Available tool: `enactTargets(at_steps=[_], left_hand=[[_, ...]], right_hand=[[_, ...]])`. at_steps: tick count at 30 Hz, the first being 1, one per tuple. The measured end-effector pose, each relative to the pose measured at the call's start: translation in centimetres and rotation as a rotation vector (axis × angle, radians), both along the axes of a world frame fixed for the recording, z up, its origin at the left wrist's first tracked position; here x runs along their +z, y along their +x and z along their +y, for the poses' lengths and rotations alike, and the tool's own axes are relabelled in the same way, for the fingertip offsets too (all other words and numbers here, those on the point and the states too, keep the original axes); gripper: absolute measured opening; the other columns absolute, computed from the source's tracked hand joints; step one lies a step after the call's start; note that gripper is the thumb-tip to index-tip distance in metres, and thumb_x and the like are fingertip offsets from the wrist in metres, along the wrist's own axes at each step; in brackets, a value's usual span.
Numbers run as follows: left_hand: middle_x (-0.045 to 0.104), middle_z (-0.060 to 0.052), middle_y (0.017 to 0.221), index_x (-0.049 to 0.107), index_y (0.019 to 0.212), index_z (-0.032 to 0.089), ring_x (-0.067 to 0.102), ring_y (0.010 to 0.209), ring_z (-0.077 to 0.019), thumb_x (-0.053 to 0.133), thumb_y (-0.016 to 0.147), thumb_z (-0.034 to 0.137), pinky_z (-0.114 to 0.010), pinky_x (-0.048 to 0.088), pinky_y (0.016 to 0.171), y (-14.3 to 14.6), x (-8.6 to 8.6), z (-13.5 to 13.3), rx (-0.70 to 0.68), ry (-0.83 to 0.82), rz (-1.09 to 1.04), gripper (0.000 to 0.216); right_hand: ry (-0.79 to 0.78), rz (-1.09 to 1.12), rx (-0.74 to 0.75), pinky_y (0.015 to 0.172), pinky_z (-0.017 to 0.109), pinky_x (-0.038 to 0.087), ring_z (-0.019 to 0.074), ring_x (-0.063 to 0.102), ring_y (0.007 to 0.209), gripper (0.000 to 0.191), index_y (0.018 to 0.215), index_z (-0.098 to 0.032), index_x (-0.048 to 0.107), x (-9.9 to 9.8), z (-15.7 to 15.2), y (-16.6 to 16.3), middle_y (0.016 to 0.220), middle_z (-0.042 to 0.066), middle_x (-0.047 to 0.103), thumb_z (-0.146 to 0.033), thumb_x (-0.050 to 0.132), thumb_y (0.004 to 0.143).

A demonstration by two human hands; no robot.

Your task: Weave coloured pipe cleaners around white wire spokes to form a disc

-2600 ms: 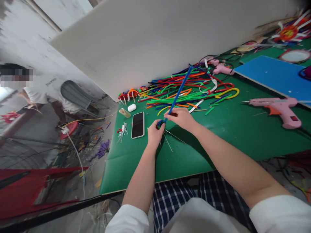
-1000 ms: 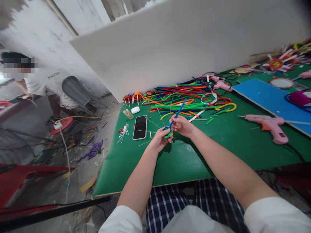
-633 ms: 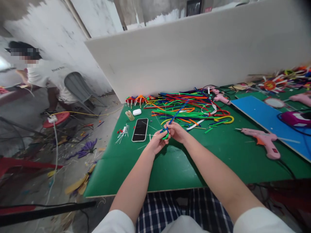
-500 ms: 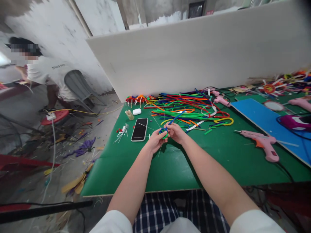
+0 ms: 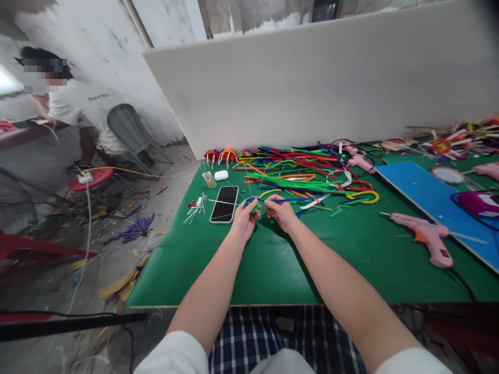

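My left hand (image 5: 245, 216) is closed on a small green and blue coil (image 5: 253, 205) above the green table (image 5: 273, 265). My right hand (image 5: 281, 212) pinches the blue pipe cleaner (image 5: 290, 198) that runs out of the coil to the right, lying nearly level. Thin white wires stick out near my left hand. A heap of coloured pipe cleaners (image 5: 307, 171) lies just beyond both hands.
A black phone (image 5: 224, 203) lies left of my hands, with a white earbud case (image 5: 221, 175) and small white sticks (image 5: 196, 206) near it. A pink glue gun (image 5: 427, 238) rests at right, beside a blue board (image 5: 432, 200). A white panel (image 5: 323, 83) stands behind. A person bends at far left.
The long blue pipe cleaner, first pointing up and away, has been wound down round the coil and now lies short and level. My hands drifted slightly left. The camera tilted up.
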State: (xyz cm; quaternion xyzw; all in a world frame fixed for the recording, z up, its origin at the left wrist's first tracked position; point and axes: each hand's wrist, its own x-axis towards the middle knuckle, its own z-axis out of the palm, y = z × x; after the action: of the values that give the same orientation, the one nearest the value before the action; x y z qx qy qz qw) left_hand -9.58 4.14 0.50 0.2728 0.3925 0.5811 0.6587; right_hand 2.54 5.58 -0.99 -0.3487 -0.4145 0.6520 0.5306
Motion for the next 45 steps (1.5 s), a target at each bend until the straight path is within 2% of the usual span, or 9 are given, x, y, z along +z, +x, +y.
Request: enactTargets(at_steps=[6,11,19,23,28,32,36,41,45], left_hand=[[0.054,0.003,0.058,0.053,0.081,0.013,0.047,0.046,-0.003,0.068,0.059,0.026,-0.015,0.039,0.045,0.1,-0.7,0.4,0.131,0.022,0.042,0.029],[0.051,0.005,0.056,0.053,0.079,0.013,0.046,0.045,-0.0033,0.067,0.058,0.029,-0.016,0.038,0.044,0.3,-0.9,0.4,0.212,0.057,0.092,0.03],[0.052,0.005,0.058,0.054,0.081,0.015,0.047,0.043,-0.0037,0.066,0.06,0.031,-0.017,0.039,0.044,0.5,-1.1,0.4,0.217,0.066,0.217,0.029],[0.052,0.004,0.058,0.054,0.081,0.015,0.047,0.042,-0.0044,0.064,0.061,0.033,-0.017,0.04,0.041,0.7,-1.4,0.4,0.231,0.075,0.285,0.029],[0.051,0.003,0.059,0.054,0.084,0.016,0.047,0.043,-0.0053,0.061,0.065,0.036,-0.018,0.041,0.04,0.9,-1.5,0.2,0.217,0.094,0.378,0.029],[0.049,0.003,0.056,0.05,0.093,0.018,0.048,0.046,-0.0072,0.056,0.069,0.039,-0.017,0.041,0.039,1.1,-1.3,0.0,0.127,0.137,0.452,0.032],[0.053,0.0,0.072,0.044,0.105,0.021,0.052,0.054,-0.0079,0.06,0.067,0.035,-0.017,0.043,0.042,0.7,-0.6,-0.3,-0.04,0.173,0.469,0.044],[0.055,-0.003,0.084,0.042,0.107,0.022,0.057,0.068,-0.0144,0.065,0.058,0.021,-0.023,0.048,0.05,-0.9,0.4,-0.3,-0.348,0.17,0.371,0.055],[0.056,-0.005,0.09,0.046,0.103,0.019,0.059,0.07,-0.0181,0.059,0.059,0.023,-0.03,0.05,0.052,-1.9,0.7,0.0,-0.409,0.133,0.25,0.046]], right_hand=[[0.067,-0.132,-0.103,0.044,0.022,0.04,0.0086,0.045,0.049,0.021,0.064,-0.019,0.054,-0.3,-0.3,-0.8,0.054,-0.005,0.049,-0.038,0.064,0.059],[0.094,-0.167,-0.107,0.043,0.021,0.042,0.0101,0.05,0.055,0.022,0.065,-0.019,0.056,-0.3,-0.6,-1.3,0.063,-0.002,0.055,-0.04,0.063,0.059],[0.039,-0.218,-0.065,0.045,0.02,0.042,0.0107,0.055,0.058,0.029,0.083,-0.02,0.063,-0.1,-0.7,-1.5,0.069,0.001,0.061,-0.039,0.062,0.061],[0.045,-0.283,-0.097,0.046,0.021,0.043,0.0108,0.055,0.057,0.028,0.081,-0.02,0.065,-0.2,-0.6,-1.5,0.069,0.002,0.061,-0.04,0.062,0.062],[0.068,-0.319,-0.207,0.047,0.023,0.045,0.0118,0.054,0.057,0.026,0.074,-0.019,0.065,-0.7,-0.5,-1.7,0.07,0.002,0.061,-0.041,0.062,0.06],[0.039,-0.268,-0.241,0.047,0.023,0.044,0.0114,0.053,0.053,0.026,0.072,-0.018,0.064,-0.5,-0.4,-1.7,0.065,0.001,0.06,-0.04,0.062,0.059],[0.003,-0.227,-0.247,0.045,0.023,0.041,0.0101,0.05,0.047,0.028,0.073,-0.017,0.064,-0.1,-0.1,-0.9,0.06,0.0,0.059,-0.041,0.062,0.058],[-0.028,-0.194,-0.251,0.043,0.023,0.039,0.0107,0.05,0.045,0.029,0.072,-0.018,0.065,-0.3,0.4,0.0,0.051,-0.002,0.056,-0.041,0.065,0.056],[-0.008,-0.189,-0.249,0.042,0.023,0.038,0.0096,0.046,0.043,0.028,0.07,-0.017,0.065,-0.6,0.6,0.2,0.047,-0.003,0.052,-0.041,0.066,0.054]])
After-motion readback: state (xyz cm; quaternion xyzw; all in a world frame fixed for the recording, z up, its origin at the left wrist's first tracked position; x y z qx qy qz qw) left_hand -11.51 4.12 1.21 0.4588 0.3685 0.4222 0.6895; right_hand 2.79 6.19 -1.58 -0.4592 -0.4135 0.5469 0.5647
